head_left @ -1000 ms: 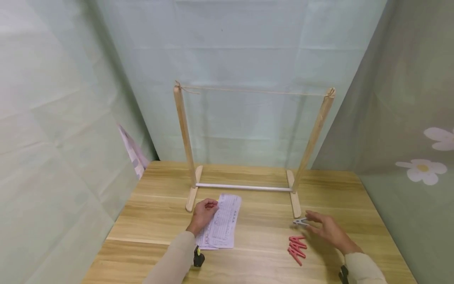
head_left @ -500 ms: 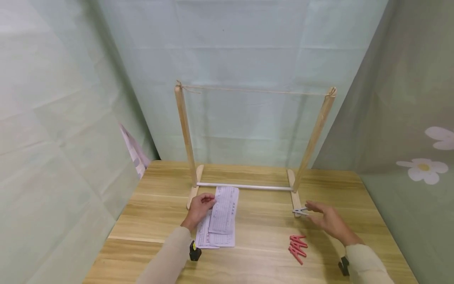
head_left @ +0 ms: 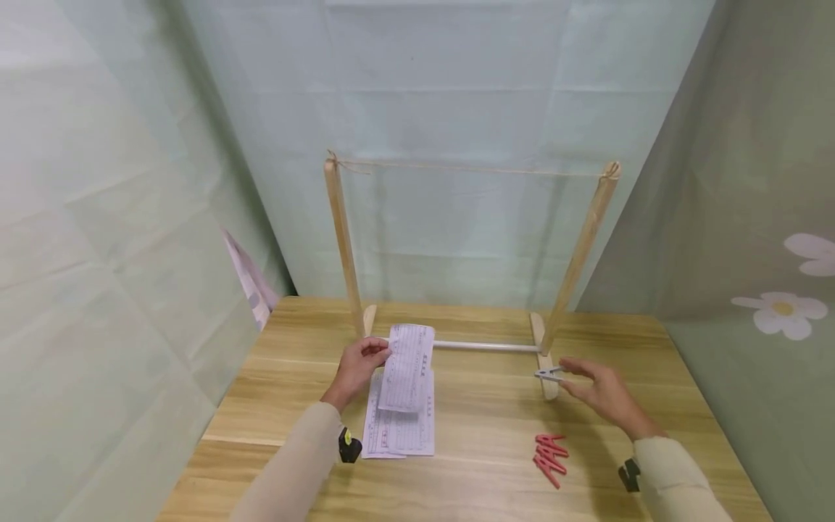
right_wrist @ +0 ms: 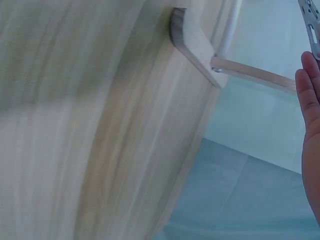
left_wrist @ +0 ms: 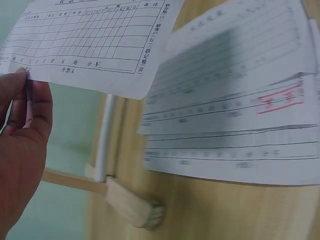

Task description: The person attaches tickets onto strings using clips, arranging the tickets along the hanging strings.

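While red clothespins [head_left: 551, 451], apparently three, lie bunched at the lower right of the head view, two bare hands work above a wood-grain table [head_left: 483, 420]. At least two printed slips [head_left: 411, 435] overlap at lower center, one bearing red marks too blurred to read. Just beyond, the left hand [head_left: 357, 368] pinches one raised slip [head_left: 407, 368] by its left edge; its ruled form carries Chinese print, with "开票人" legible in the left wrist view. Right of center, the right hand [head_left: 600, 391] pinches one gray clothespin [head_left: 549, 373] between thumb and fingers. Farther back, two wooden posts [head_left: 342, 243], one white rod [head_left: 485, 346] and one string [head_left: 470, 168] stand before pale green cloth [head_left: 450, 225]; two white flowers [head_left: 783, 312] decorate the far right.
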The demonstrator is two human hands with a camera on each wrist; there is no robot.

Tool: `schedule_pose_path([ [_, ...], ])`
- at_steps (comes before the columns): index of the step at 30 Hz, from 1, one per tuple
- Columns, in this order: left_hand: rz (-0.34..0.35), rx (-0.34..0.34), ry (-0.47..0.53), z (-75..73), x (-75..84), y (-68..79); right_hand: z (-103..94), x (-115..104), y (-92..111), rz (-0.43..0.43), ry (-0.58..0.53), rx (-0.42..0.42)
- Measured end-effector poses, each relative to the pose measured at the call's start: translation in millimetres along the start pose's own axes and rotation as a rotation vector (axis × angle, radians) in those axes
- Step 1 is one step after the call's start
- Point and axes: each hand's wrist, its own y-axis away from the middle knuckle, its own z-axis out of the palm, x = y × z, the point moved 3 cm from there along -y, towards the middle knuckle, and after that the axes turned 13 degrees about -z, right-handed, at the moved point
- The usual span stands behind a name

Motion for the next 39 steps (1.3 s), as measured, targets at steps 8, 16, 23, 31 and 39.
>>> schedule_pose_path([
  [8, 0.002, -0.036, -0.019, -8.1, 28.1, -3.3, -4.6, -5, -14, -0.123, 0.031, 0.081],
  [16, -0.007, -0.059, -0.019, -15.4, 46.7, -2.1, -11.6, -9, -27, -0.138, -0.047, 0.149],
  [23, 0.036, -0.043, -0.040, -22.2, 60.1, -2.4, -18.8, -15, -44, -0.193, -0.067, 0.174],
  [31, 0.062, -0.048, -0.043, -27.6, 77.4, -2.7, -28.1, -22, -62, -0.201, -0.090, 0.155],
  [39, 0.124, -0.061, -0.035, -35.0, 94.0, -5.9, -33.0, -31, -78, -0.203, -0.156, 0.161],
])
